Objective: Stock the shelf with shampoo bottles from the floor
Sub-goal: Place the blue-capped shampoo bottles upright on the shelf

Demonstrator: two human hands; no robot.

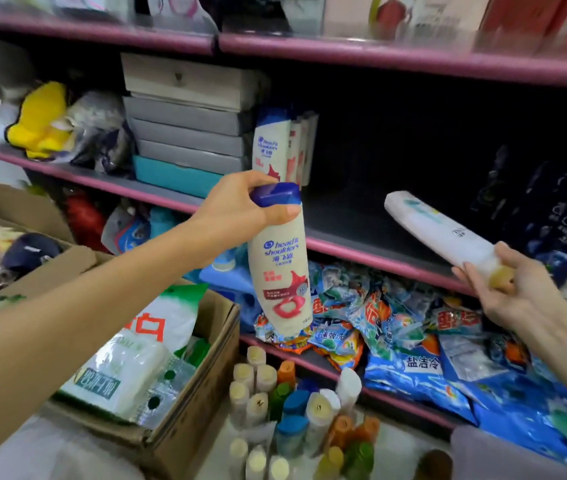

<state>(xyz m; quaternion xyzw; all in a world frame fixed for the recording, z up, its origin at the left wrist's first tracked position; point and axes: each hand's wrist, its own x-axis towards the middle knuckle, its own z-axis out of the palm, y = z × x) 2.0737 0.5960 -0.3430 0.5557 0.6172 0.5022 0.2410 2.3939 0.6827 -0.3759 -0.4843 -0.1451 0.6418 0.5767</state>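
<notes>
The left hand (237, 211) gripped a cream shampoo bottle (280, 268) round its neck, just under the blue cap (276, 194), and the bottle hung upright in front of the pink shelf edge (372, 259). The right hand (514, 289) held a white bottle (438, 230) by its capped end, the body lying tilted over that same edge and pointing into the shelf. Both bottles looked like stiff, smooth plastic, probably rather heavy if full and a little slippery, so a grip at the neck or around the narrow waist seemed safest. Behind the edge the dark shelf board (351, 213) had free room, with matching bottles (284, 147) standing to its left and dark bottles (566, 230) to its right. Far below the edge, more bottles (296, 407) waited on the floor beside a cardboard box (185, 424).
</notes>
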